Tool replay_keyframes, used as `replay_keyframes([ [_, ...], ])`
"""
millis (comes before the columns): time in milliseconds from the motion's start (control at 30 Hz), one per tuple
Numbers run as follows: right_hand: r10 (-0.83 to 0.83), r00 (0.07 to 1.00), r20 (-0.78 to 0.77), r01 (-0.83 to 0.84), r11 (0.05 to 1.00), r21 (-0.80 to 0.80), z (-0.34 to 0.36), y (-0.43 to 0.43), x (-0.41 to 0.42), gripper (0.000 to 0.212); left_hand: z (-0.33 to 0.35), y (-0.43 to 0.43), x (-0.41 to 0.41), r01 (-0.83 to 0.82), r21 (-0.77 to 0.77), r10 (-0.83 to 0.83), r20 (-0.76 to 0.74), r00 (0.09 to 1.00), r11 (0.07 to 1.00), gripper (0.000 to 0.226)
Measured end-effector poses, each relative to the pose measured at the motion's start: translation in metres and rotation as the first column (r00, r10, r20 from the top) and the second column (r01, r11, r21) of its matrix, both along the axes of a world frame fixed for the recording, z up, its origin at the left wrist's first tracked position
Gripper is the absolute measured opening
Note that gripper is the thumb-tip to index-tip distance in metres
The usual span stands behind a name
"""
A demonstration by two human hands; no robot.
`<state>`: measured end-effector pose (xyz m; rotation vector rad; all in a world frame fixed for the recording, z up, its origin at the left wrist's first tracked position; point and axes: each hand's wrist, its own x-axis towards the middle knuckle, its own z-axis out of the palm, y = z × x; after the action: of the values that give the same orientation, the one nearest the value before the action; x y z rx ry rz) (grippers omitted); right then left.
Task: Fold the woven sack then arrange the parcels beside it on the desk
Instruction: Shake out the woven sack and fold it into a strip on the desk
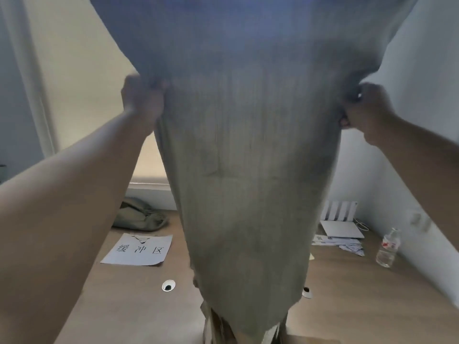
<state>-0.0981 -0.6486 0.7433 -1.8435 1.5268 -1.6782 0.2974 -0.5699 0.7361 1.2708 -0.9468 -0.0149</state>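
A large grey-green woven sack hangs in the air in front of me and fills the middle of the view. My left hand grips its left edge and my right hand grips its right edge, both raised high. The sack's lower end tapers down to the wooden desk. At the bottom centre, brown cardboard parcels show partly under the sack's hem; most of them are hidden.
A white paper sign with printed characters lies on the desk at left, behind it a crumpled green bag. At right lie papers, a white flat device and a clear plastic bottle. Two cable holes pierce the desk.
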Motion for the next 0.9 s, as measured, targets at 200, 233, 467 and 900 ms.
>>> replay_keyframes([
  [200, 0.103, 0.991, 0.09, -0.095, 0.992, -0.083, -0.005, 0.002, 0.002, 0.027, 0.004, 0.011, -0.006, 0.122, -0.128, -0.122, 0.006, 0.993, 0.984, 0.009],
  [233, 0.105, 0.991, 0.086, -0.107, 0.994, 0.012, -0.025, -0.003, 0.0, 0.024, -0.013, 0.007, -0.005, 0.157, -0.059, -0.158, -0.019, 0.987, 0.986, 0.009],
  [467, 0.034, 0.998, 0.055, -0.034, 0.999, -0.014, -0.009, -0.01, -0.007, 0.02, -0.003, 0.006, -0.007, 0.141, -0.055, -0.144, -0.051, 0.988, 0.988, 0.014],
  [900, 0.112, 0.983, 0.145, -0.114, 0.994, 0.003, 0.006, -0.015, -0.008, 0.035, 0.013, 0.005, -0.013, 0.066, -0.064, -0.072, -0.113, 0.991, 0.996, 0.016],
])
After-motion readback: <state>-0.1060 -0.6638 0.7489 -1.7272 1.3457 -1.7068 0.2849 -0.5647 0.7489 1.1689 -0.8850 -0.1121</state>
